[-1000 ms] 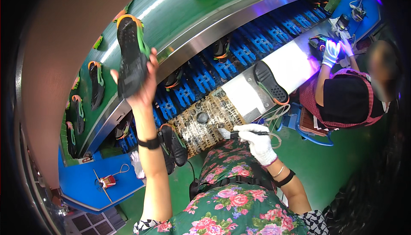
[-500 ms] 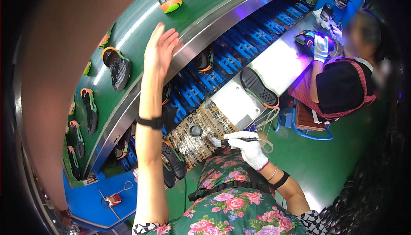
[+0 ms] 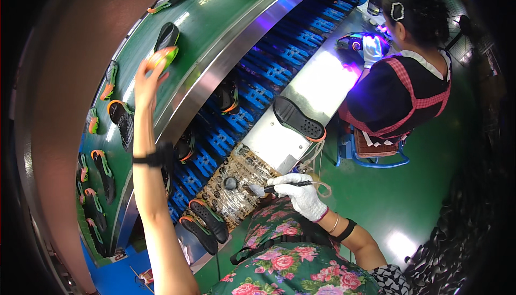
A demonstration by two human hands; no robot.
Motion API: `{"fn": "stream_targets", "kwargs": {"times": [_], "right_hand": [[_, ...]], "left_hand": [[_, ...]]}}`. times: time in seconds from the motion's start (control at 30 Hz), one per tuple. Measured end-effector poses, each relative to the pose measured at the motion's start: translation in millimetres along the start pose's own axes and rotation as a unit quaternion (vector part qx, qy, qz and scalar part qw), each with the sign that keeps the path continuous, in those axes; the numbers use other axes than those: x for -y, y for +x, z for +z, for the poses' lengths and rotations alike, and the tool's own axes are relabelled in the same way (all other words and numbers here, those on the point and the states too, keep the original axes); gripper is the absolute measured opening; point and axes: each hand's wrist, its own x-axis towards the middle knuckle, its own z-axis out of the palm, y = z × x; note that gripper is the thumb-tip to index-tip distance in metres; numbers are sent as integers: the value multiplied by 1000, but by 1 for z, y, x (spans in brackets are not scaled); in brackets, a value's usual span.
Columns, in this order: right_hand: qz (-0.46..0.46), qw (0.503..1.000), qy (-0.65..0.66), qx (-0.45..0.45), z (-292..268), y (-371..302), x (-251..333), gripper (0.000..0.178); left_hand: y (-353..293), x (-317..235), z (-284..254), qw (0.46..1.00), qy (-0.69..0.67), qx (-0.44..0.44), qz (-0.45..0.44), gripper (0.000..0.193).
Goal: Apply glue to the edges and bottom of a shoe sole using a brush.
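Observation:
My bare left hand (image 3: 148, 80) reaches out over the green conveyor belt. Its fingers close on the orange and green end of a black shoe sole (image 3: 166, 37). In my white-gloved right hand (image 3: 303, 199) is a brush (image 3: 279, 188) with a dark handle and pale bristles. A thin tube trails beside that hand. The bristles hang over the edge of a work board covered with brown printed tape (image 3: 244, 166), near a small dark round cup (image 3: 230, 183). A pair of dark soles (image 3: 208, 222) lies at the board's near left end.
More soles (image 3: 103, 174) ride the curved green belt (image 3: 215, 31). Below its metal rim runs a rack of blue holders (image 3: 223, 139) bearing several shoes. A single sole (image 3: 298, 118) rests on the metal bench. Right of it, a seated co-worker (image 3: 400, 90) handles a shoe under violet light.
My left hand has moved left and farther out, from empty above the belt's rim to a hold on a sole. The view has shifted. My right hand still holds the brush.

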Motion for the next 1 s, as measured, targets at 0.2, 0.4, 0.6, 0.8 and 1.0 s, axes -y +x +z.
{"fn": "stream_targets", "kwargs": {"times": [0.2,0.4,0.6,0.8,1.0], "right_hand": [[-21,999,-45,23,10,-18,44,20],[-24,999,-19,33,26,-23,62,21],[-115,992,-6,49,54,-14,77,19],[-158,975,-115,103,79,-9,91,20],[-233,941,-209,128,86,-10,86,20]], "left_hand": [[-194,-9,-20,978,45,-198,50,32],[-259,23,30,956,-236,-138,-110,79],[-281,84,54,819,-392,-98,-409,23],[-349,86,83,805,-501,64,-310,63],[-358,37,107,729,-599,-33,-331,91]]}}
